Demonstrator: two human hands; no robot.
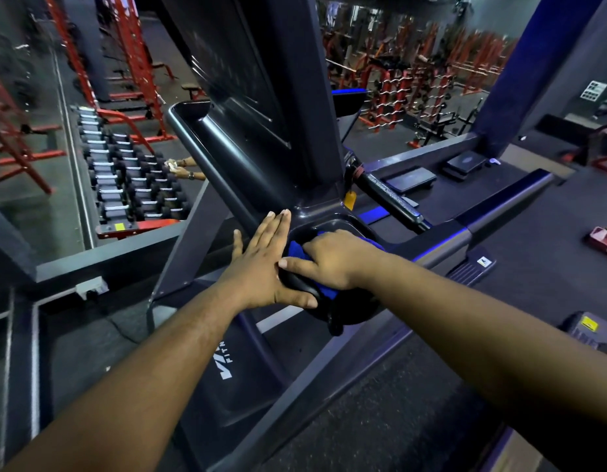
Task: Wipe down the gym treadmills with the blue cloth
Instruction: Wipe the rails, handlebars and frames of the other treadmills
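We press the blue cloth with our right hand into a recessed tray on the treadmill console, fingers curled over the bunched fabric. Our left hand lies flat just beside it, fingers straight and together against the console's edge, thumb resting on the rounded black rim below. A dumbbell rack stands to the left, beyond the console.

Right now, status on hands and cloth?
Left hand flat on treadmill console. Right hand presses blue cloth into tray pocket. Nothing in the way.
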